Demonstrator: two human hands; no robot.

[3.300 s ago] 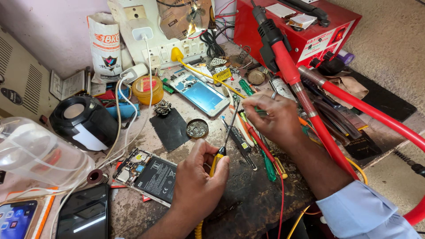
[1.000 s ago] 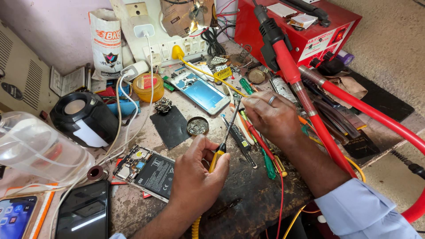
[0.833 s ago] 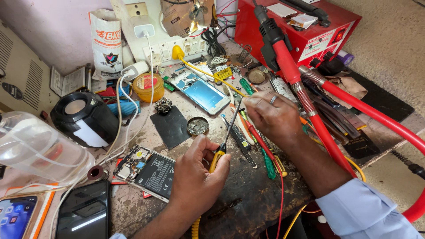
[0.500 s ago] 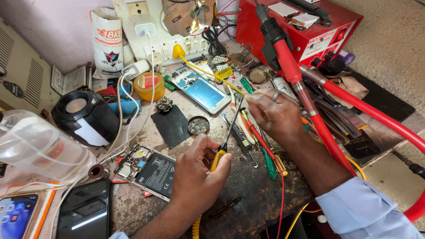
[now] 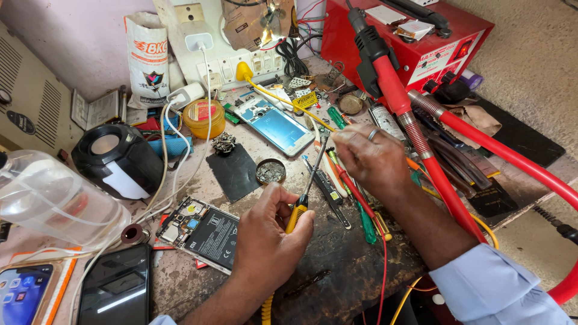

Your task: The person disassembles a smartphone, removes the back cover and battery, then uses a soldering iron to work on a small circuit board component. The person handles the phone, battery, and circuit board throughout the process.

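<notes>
Clutter crowds the counter (image 5: 337, 283): a red power unit (image 5: 415, 42) at the back with a thick red hose (image 5: 512, 159) curving along the right side, an opened phone (image 5: 201, 232) showing its battery near the left, a blue-screened phone frame (image 5: 274, 123) further back, a small round tin (image 5: 271, 171) and a black square pad (image 5: 235, 171) between them. Screwdrivers with green and red handles (image 5: 361, 210) lie under the right forearm. Compared with a second ago, both hands sit almost unchanged; the right hand has edged slightly back. The left hand (image 5: 268, 238) is closed in a pinch around the yellow-handled soldering iron (image 5: 299, 207), whose thin tip slants up toward the right hand (image 5: 370, 159), fingers curled together on something too small to identify.
</notes>
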